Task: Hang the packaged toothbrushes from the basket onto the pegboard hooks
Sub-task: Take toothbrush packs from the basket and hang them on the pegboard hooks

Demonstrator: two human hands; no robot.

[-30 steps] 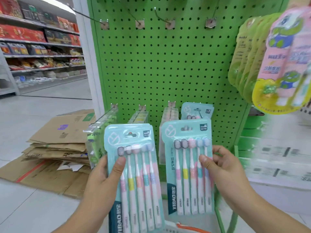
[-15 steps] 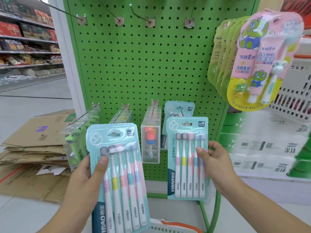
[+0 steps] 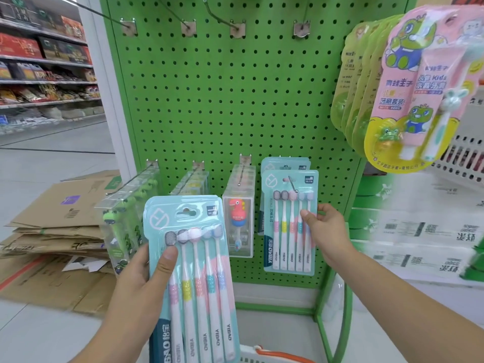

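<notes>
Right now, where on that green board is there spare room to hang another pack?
The top-row hooks are bare, with open pegboard beneath them. The bottom row is crowded: clear boxes fill three hooks, and the right hand is putting a teal pack on the fourth.

Green pegboard (image 3: pixel 222 100) w/ hooks: teal toothbrush pack (image 3: pixel 289 221) on the hook beside right-hand fingers (image 3: pixel 305 214); clear dino packs (image 3: pixel 238 221) just left of them.

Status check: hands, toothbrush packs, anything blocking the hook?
Left hand holding spare toothbrush pack. Right hand holding second pack at lower-right hook, hook tip through its hang hole. Nothing blocking.
</notes>
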